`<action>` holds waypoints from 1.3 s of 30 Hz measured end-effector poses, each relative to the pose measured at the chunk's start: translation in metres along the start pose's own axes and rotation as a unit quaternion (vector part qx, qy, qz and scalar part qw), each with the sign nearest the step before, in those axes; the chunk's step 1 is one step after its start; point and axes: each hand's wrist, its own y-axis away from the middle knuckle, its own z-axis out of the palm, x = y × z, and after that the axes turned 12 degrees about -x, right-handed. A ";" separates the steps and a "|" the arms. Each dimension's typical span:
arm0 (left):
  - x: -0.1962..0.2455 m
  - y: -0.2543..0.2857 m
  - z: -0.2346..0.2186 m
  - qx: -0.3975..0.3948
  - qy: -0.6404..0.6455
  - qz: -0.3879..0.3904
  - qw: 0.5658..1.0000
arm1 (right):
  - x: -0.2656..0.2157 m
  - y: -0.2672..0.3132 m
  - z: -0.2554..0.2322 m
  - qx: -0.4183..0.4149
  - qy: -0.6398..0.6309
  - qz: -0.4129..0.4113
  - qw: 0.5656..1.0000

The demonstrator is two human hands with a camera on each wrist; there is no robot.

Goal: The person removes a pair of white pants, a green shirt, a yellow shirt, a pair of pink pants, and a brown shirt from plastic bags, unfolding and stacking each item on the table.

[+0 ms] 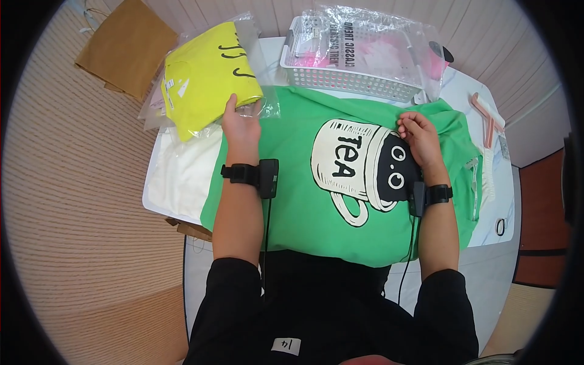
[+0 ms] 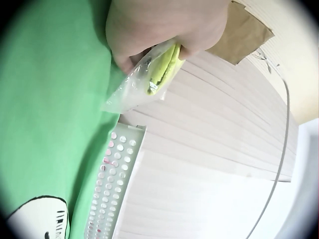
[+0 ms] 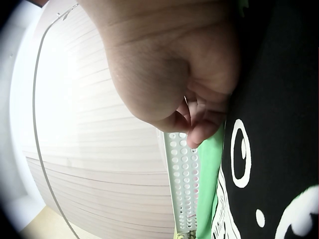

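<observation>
Left hand (image 1: 242,128) grips the folded yellow fabric garment (image 1: 207,82) in its clear plastic bag (image 1: 271,103), upper left of frame, by the edge, presumably for control. Right hand (image 1: 422,141), loosely curled, apparently empty, lies over the green cup-print fabric garment (image 1: 289,207), centre.

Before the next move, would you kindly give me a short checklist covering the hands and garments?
1. Left hand gripping the bagged yellow garment: ok.
2. Green garment lying with its mug print up: ok.
3. Green garment smooth all over: not ok, it is rumpled beyond the right hand.
4. Right hand free of cloth: cannot tell, its fingers are curled over the green garment.
5. White basket upright behind the green garment: ok.
</observation>
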 end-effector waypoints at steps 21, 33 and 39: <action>0.068 0.052 0.040 -0.335 0.127 0.067 0.931 | -0.003 0.000 0.005 0.023 0.010 -0.004 1.000; 0.051 0.064 0.002 -0.313 0.162 -0.017 0.936 | -0.015 -0.001 0.038 -0.047 0.104 -0.002 0.993; 0.047 0.081 0.025 -0.284 0.296 -0.169 0.896 | 0.000 -0.055 0.063 -0.122 0.318 -0.030 0.940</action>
